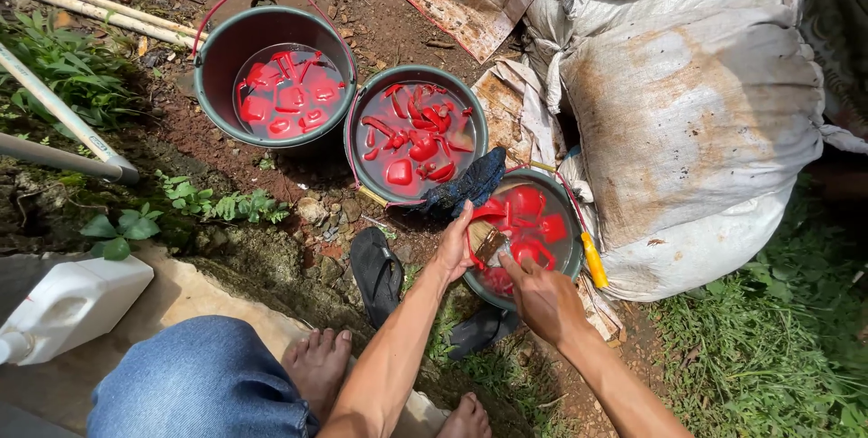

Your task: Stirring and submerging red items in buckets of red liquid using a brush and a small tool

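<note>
3 buckets of water hold red plastic parts, and the work looks to be in its early or middle stretch: over the near bucket (pixel 568 262) the left hand (pixel 455 248) is closed on a red part (pixel 488 212) at the rim while the right hand (pixel 542 298) is clamped on a brush (pixel 488 244) laid against it, with several parts left in the water beneath. Farther off, the middle bucket (pixel 362 113) with a dark rag (pixel 470 183) on its edge and the far bucket (pixel 217 58) are both full of soaking parts, seemingly untouched. Sandals (pixel 377 271) lie by the bare feet, a white jug (pixel 68 307) sits left, and big sacks (pixel 696 113) crowd the right side.
</note>
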